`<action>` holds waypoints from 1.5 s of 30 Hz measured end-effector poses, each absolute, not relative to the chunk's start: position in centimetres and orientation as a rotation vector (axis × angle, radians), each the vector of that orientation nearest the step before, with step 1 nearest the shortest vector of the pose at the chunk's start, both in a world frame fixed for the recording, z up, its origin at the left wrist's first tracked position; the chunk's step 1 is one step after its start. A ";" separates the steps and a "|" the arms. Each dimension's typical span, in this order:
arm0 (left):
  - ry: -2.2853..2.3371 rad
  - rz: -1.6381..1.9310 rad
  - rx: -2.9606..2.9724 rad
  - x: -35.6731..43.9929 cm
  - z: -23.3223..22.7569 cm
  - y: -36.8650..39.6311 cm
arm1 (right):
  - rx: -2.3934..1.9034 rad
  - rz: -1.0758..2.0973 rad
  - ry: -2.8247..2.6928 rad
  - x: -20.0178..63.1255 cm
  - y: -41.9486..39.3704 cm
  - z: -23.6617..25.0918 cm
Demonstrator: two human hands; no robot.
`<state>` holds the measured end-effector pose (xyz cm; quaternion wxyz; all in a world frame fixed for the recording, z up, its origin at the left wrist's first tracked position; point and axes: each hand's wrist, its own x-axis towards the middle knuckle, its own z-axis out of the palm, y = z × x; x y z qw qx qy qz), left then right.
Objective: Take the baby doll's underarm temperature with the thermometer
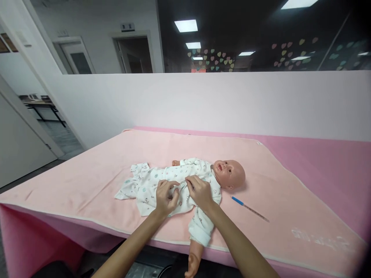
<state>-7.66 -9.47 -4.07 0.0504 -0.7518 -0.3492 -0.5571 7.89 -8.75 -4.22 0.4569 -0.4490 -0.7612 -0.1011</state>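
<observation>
A baby doll (231, 173) lies on its back with its head to the right, dressed in a white printed romper (150, 189). One doll arm (196, 255) hangs over the near edge of the table. My left hand (165, 196) rests over the romper's middle, its thumb and index finger curved and apart, with nothing visible between them. Just right of it, my right hand (199, 191) pinches the romper's front at the chest. The exact bit of cloth under those fingertips is mostly hidden.
A pale pink blanket (95, 170) covers the table over a darker pink cloth (324, 166). Right of the doll lies a thin stick with a blue end (238, 200), thermometer-like. A white wall (217, 104) with a window rises behind; a door (23, 135) stands at left.
</observation>
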 end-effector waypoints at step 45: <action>-1.620 -1.549 -1.893 -9.4 -4.1 -8.3 | -1.954 -0.412 -1.431 25.1 -22.6 -8.7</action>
